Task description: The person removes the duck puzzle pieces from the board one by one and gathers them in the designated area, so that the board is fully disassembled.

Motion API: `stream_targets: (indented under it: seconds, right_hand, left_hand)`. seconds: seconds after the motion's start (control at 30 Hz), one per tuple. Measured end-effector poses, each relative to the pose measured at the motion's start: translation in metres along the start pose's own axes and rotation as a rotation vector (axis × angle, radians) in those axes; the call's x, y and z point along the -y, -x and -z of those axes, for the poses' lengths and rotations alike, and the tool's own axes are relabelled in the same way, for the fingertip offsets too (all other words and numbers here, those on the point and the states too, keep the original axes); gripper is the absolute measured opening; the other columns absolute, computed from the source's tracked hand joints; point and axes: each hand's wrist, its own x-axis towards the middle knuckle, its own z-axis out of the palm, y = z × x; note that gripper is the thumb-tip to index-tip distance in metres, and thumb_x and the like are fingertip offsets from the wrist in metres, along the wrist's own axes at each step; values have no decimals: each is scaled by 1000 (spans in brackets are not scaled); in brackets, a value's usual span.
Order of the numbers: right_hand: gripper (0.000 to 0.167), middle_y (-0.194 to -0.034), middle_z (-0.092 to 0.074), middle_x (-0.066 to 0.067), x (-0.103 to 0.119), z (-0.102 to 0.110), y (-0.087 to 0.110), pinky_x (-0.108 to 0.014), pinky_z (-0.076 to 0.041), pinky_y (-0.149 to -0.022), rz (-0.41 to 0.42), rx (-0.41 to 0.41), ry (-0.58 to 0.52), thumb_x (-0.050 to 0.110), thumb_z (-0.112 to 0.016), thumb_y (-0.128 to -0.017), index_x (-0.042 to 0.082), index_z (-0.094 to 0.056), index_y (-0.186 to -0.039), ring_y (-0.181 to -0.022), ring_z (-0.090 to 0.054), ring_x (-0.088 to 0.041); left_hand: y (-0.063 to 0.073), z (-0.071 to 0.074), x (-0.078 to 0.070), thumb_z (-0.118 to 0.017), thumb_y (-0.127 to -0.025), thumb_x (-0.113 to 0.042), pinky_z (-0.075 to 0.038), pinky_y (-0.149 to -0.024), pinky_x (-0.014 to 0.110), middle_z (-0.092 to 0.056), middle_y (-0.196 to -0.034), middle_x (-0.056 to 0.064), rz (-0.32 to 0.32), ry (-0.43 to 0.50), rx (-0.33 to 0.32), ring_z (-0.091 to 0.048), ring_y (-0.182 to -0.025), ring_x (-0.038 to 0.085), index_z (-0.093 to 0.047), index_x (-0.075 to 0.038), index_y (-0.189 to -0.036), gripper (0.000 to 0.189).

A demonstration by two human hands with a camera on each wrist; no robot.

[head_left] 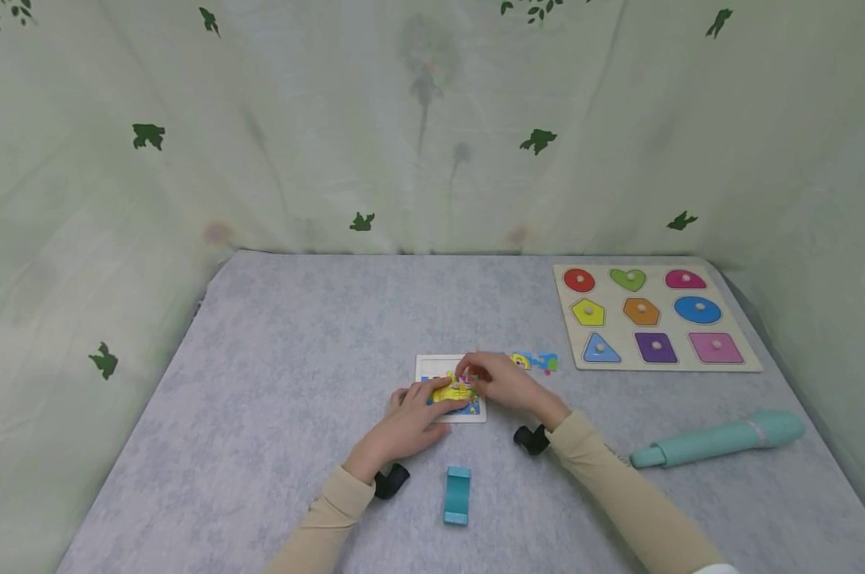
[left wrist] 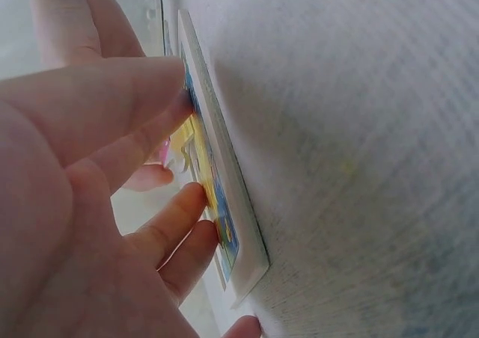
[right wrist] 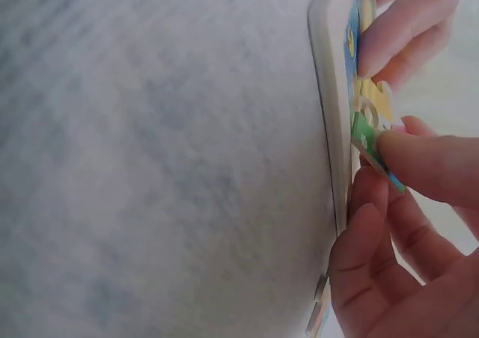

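Observation:
A small jigsaw puzzle with a white frame [head_left: 439, 359] lies flat on the table, its yellow and blue picture partly hidden by the hands. My left hand [head_left: 406, 422] rests over its left and lower side; the fairly straight fingers touch the picture, as the left wrist view shows along the board's edge [left wrist: 241, 203]. My right hand [head_left: 507, 384] is at the right side of the frame. Between its thumb and fingers it pinches a puzzle piece [right wrist: 365, 134], partly green, tilted up over the board. Loose puzzle pieces [head_left: 549, 362] lie just beyond the right hand.
A wooden shape board [head_left: 654, 319] with knobbed coloured shapes lies at the back right. A folded mint-green umbrella [head_left: 719, 440] rests at the right, near the right forearm. A small teal bracket-like block [head_left: 457, 496] lies in front, between the forearms.

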Motion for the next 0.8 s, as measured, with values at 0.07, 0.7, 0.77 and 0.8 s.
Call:
stream_targets:
  seconds: [0.07,0.7,0.77,0.8]
  right_hand:
    - [18,-86,-57,2,-2,0,1,-29,-43,-69,-2,-5,-30,0,-61,-90,14,-64,-102,-75,-50,-16]
    - [15,-79,-54,-3,-36,64,44,-33,-41,-63,-209,24,-54,-5,-60,-84,6,-65,-94,-72,-49,-20]
    - [16,-76,-53,-3,-41,69,48,-32,-40,-62,-234,31,-56,-6,-59,-84,5,-65,-94,-70,-48,-20]
    - [16,-75,-52,-3,-43,71,51,-32,-39,-61,-242,33,-60,-6,-58,-84,4,-64,-94,-69,-48,-20]
  left_hand:
    - [0,0,0,-56,-98,-23,-20,-98,59,-28,-151,12,0,-1,-1,-27,-133,35,-54,-22,-139,41]
    - [-1,-3,1,-56,-97,-23,-19,-98,57,-28,-151,11,-3,9,-18,-27,-133,32,-53,-23,-139,41]
    - [-1,-3,2,-56,-97,-22,-19,-98,57,-29,-150,11,-2,10,-19,-28,-132,32,-54,-23,-139,41]
    - [-1,-3,2,-56,-97,-22,-19,-98,56,-29,-150,12,-2,11,-20,-28,-132,32,-54,-23,-139,41]
